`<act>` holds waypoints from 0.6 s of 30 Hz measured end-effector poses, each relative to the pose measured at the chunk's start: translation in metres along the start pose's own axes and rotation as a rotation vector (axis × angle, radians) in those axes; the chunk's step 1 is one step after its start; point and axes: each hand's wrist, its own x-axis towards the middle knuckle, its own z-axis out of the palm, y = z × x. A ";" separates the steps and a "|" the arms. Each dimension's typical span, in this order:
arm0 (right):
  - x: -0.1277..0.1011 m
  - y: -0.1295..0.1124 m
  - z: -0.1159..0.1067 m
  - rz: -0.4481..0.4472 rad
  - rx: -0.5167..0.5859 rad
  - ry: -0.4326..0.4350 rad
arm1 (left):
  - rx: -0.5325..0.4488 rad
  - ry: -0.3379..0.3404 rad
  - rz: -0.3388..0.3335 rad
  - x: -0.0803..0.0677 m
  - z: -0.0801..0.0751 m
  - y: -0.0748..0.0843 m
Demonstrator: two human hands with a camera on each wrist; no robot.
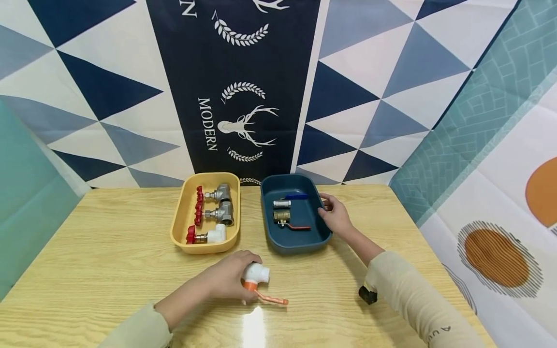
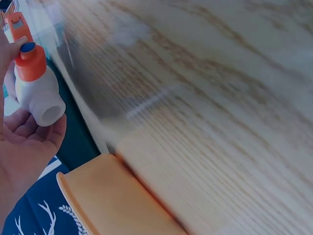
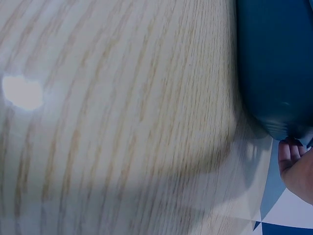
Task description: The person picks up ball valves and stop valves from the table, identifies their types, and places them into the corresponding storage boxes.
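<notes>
Bare table left, front; yellow tray, blue tray block centre back.

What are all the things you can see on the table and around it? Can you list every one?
Light wooden table: one, pale wood grain, under everything.
Yellow plastic tray: one, left of middle.
Red-wheeled valves: three in the yellow tray; two grey metal, one white plastic.
Dark blue plastic tray: one, right of the yellow tray.
Lever valves: two in the blue tray; silver with a blue handle, brass with a red handle.
White plastic valve with an orange lever: one, near the front edge.
Patterned cloth backdrop: blue and white triangles, deer print.
Left hand: grips the white valve.
Right hand: holds the blue tray's right rim.
</notes>
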 end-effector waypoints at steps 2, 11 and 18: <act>0.001 0.000 0.000 0.006 0.006 -0.002 | -0.018 0.016 -0.013 -0.001 -0.002 0.001; 0.001 0.000 0.000 -0.002 0.014 0.000 | -0.059 0.066 -0.042 0.000 -0.011 0.011; 0.000 0.001 0.000 -0.001 0.012 0.005 | -0.052 0.100 -0.074 0.002 -0.018 0.018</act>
